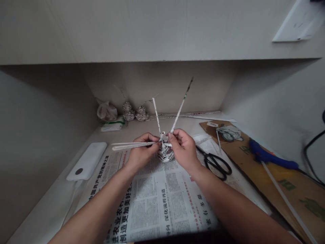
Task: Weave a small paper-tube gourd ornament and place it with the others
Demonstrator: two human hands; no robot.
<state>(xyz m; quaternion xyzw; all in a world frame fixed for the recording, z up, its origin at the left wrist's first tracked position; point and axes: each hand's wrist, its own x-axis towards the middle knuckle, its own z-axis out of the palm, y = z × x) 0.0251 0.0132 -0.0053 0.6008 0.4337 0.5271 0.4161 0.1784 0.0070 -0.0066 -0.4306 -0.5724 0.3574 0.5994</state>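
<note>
Between my hands is a small round weave of rolled paper strips (166,155), just above the newspaper (152,200). My left hand (143,149) is closed, its thumb and fingers pinching paper strips (127,145) that stick out to the left. With thumb and forefinger my right hand (184,145) pinches the weave's right rim, by the base of a long paper strip (181,106) slanting up to the right. Another paper strip (156,115) rises near my left fingertips. Both sets of fingertips partly cover the weave's top.
Black scissors (215,164) lie right of my right hand. Farther right, a blue glue gun (270,156) rests on cardboard (254,183). A white power bank (87,161) with a cable is at left. Two woven paper gourds (129,112) and a plastic bag (107,111) stand at the back.
</note>
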